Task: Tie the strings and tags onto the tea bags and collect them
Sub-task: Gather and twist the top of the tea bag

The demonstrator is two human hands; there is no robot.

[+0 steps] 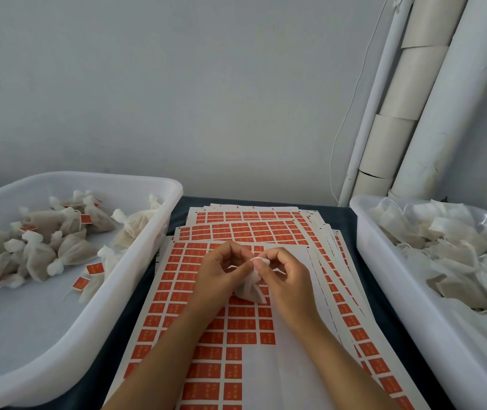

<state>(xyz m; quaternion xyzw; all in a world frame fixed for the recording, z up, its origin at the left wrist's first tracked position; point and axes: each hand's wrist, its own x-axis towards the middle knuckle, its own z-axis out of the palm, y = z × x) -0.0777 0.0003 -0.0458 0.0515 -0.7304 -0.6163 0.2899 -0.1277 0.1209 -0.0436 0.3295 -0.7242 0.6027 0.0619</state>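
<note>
One tea bag [249, 287], white mesh, held above the middle of the top tag sheet [206, 321]. Right hand [288, 284]: fingers curled, thumb and forefinger pinching the gathered neck of the bag. Left hand [221, 273]: fingers curled, pinching a thin white string [238, 266] that runs to the bag's neck. The two hands nearly touch at the fingertips.

Tag sheets: a fanned stack, at least four layers visible, printed with rows of orange-red tags; exact sheet count cannot be told. Top sheet has a blank area at right and lower centre where no tags show. Pale marks on the tags are too small to read.

Two white plastic tubs. Left tub [147, 261]: tied bags [70, 250] piled in its far half, roughly fifteen to twenty, several with orange tags; near half of the floor bare. Right tub [384, 276]: heaped with flat untied bags [443, 247], too tangled to count. Both tubs stand just beside the sheet stack, narrow strips of dark table [135, 291] between.

Behind: plain wall, white pipes [414, 113] leaning at right, a thin cord hanging beside them.
</note>
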